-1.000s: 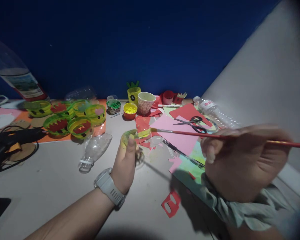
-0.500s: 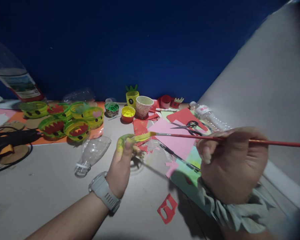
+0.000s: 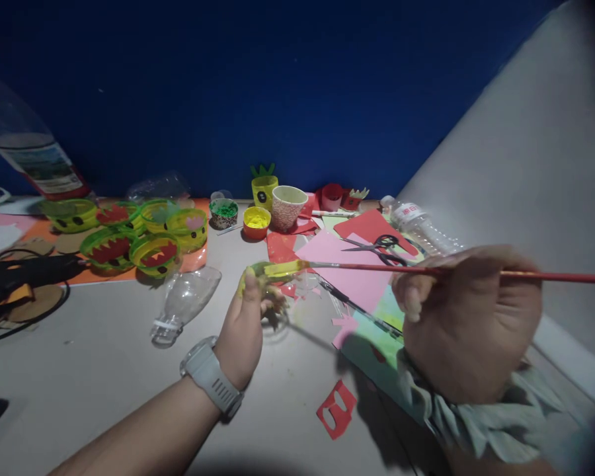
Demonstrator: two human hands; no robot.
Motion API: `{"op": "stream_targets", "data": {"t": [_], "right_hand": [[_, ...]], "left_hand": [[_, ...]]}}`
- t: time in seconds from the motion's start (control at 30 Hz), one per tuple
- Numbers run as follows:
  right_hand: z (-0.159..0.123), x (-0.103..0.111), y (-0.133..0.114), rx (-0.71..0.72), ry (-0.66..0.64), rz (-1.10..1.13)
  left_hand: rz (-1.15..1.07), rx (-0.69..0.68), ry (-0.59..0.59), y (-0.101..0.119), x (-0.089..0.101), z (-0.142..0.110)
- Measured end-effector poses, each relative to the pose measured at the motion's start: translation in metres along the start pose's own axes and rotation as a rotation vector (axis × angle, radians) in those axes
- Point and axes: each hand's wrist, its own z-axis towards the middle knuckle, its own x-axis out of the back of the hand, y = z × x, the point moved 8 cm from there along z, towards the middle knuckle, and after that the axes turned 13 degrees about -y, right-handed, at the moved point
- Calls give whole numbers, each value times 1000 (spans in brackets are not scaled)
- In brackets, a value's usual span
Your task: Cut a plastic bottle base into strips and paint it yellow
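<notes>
Yellow brushwork at close quarters

The step in hand looks like brushing paint onto a small yellow-smeared piece [image 3: 277, 269]. The left hand [image 3: 240, 337] pinches its left end, thumb in front, other fingers partly hidden; the right hand [image 3: 471, 324] grips a red-handled paintbrush [image 3: 367, 267], bristles seemingly meeting the right end. The piece sits between the hands, at the left fingertips, apparently above the table [image 3: 272, 416]. A next stroke would call for light pressure and a firm pinch

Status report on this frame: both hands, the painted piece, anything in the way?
Left hand holding yellow-painted piece. Right hand gripping red-handled paintbrush, tip at the piece. Nothing visible blocking the brush; scissors lie beyond its handle.
</notes>
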Motion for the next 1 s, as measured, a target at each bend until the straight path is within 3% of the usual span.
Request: {"op": "stream_targets", "data": {"t": [0.1, 0.23, 0.37, 0.73, 1.0], "right_hand": [[1, 2, 2, -9, 29, 3], [2, -4, 6, -26, -37, 35], [4, 0, 7, -47, 5, 3], [7, -5, 9, -54, -56, 21], [8, -2, 11, -50, -58, 34]], "left_hand": [[-9, 41, 62, -2, 4, -2], [16, 24, 41, 3, 1, -3], [3, 7, 49, 5, 0, -4], [-23, 59, 81, 10, -1, -7], [-79, 70, 97, -5, 5, -3]]}}
